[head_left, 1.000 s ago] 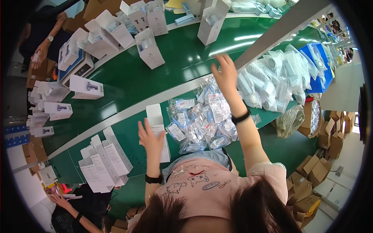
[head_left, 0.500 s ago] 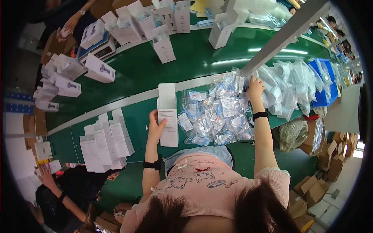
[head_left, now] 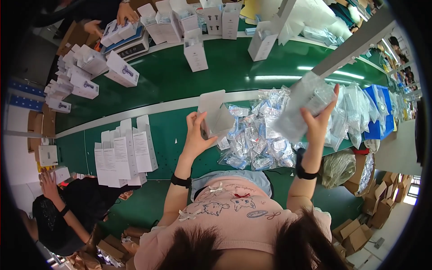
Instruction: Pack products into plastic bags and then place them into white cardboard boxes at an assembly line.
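My left hand (head_left: pixel 196 134) grips a white carton (head_left: pixel 213 107) by its side, tilted so that its open top faces me. My right hand (head_left: pixel 318 118) is raised and closed round a clear plastic bag (head_left: pixel 299 105) with something pale inside that I cannot make out. That bag hangs over the right part of a heap of small clear packets (head_left: pixel 256 135) with blue and white contents. The heap lies on the green table just right of the carton. More bagged items (head_left: pixel 344 117) lie in a row beyond my right hand.
White cartons (head_left: pixel 119 155) stand grouped at my left. Across the metal rail, more open cartons (head_left: pixel 195 53) stand on a green surface. A co-worker's hands (head_left: pixel 126 15) rest on boxes upon a scale (head_left: pixel 130 48). A slanted post (head_left: pixel 355 42) and blue bin (head_left: pixel 377 108) are at right.
My right hand has lifted a clear bag from the row and brought it left. The carton in my left hand has turned from upright to tilted, showing its opening. The co-worker's hands moved to the scale.
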A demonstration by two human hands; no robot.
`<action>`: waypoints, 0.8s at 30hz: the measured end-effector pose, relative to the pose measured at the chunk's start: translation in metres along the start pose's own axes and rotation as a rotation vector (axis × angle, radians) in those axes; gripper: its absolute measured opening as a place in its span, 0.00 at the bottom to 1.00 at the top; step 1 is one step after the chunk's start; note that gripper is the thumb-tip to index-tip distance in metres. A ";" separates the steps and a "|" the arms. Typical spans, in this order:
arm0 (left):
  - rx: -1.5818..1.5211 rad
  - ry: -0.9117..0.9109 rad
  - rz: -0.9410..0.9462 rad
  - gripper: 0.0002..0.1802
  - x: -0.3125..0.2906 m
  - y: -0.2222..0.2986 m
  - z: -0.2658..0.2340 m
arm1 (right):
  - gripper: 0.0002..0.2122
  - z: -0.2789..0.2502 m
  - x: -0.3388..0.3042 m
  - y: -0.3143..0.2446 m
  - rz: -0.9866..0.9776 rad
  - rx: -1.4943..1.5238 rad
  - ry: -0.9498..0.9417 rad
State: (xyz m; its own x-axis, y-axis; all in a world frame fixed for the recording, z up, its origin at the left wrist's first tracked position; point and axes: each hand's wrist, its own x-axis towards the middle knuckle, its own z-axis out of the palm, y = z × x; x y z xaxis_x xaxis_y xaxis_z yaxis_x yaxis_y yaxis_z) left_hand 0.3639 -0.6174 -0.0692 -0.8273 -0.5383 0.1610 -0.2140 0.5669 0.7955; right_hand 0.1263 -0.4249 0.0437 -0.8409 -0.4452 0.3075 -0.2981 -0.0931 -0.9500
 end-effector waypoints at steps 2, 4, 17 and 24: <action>-0.061 0.062 -0.036 0.49 0.003 0.000 0.004 | 0.42 0.047 -0.011 -0.004 0.005 0.319 0.092; -0.097 0.081 -0.042 0.48 0.007 0.003 0.009 | 0.40 0.089 -0.021 0.005 0.181 0.535 0.222; -0.144 0.339 0.164 0.44 0.004 -0.027 0.036 | 0.14 0.116 -0.044 0.060 -0.512 -0.416 -0.420; -0.288 0.333 -0.013 0.45 -0.021 -0.049 0.015 | 0.22 -0.008 0.021 0.197 0.214 -1.374 0.029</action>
State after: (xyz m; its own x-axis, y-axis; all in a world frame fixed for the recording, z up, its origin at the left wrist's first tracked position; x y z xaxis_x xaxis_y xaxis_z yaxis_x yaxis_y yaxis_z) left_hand 0.3839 -0.6246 -0.1204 -0.6024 -0.7429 0.2918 -0.0312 0.3872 0.9215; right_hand 0.0466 -0.4450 -0.1363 -0.9299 -0.3197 0.1820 -0.3499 0.9214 -0.1692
